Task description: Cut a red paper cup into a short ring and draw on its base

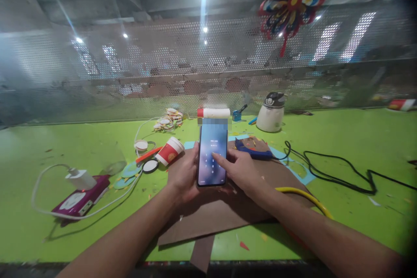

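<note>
A smartphone (212, 171) stands tilted up in front of me, its lit screen showing a number keypad on a blue background. My left hand (184, 169) is closed round the phone's left edge and lower back. At the right edge is my right hand (241, 167), with one digit stretched over the keypad at its upper rows; whether it presses the glass I cannot tell. The right hand's other fingers are partly hidden beside and behind the phone. Under both hands lies a sheet of brown cardboard (215, 215).
A red-and-white paper cup (170, 151) lies tipped at left, near a purple power strip (81, 197) with a white charger (81, 180). Behind the phone lies another paper cup (215, 113). At right are a blue tool (254, 150), a black cable (339, 178) and a white spray bottle (271, 115).
</note>
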`<state>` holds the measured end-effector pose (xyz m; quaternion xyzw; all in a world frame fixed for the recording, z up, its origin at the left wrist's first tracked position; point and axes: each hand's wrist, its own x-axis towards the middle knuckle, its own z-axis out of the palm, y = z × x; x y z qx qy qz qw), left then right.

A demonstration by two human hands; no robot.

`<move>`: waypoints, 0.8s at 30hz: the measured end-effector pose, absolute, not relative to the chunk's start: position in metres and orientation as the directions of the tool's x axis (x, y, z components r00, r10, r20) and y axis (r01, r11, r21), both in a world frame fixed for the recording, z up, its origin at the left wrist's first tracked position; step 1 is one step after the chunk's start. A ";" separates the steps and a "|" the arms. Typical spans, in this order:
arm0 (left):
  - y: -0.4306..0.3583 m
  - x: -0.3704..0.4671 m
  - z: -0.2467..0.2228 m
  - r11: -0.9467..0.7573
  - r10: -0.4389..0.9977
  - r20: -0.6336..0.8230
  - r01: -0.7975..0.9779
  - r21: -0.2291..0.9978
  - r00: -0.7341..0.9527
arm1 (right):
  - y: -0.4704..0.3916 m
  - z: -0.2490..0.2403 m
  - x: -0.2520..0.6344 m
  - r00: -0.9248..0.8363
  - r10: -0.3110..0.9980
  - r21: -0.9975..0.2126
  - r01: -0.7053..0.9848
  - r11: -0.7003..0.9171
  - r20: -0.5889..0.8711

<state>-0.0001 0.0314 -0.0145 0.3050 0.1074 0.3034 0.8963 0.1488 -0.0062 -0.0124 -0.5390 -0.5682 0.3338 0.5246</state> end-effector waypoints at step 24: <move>0.032 -0.003 -0.006 0.623 0.628 -0.098 -0.423 0.658 0.772 | -0.009 -0.010 0.145 0.053 0.981 -0.974 0.136 0.180 0.189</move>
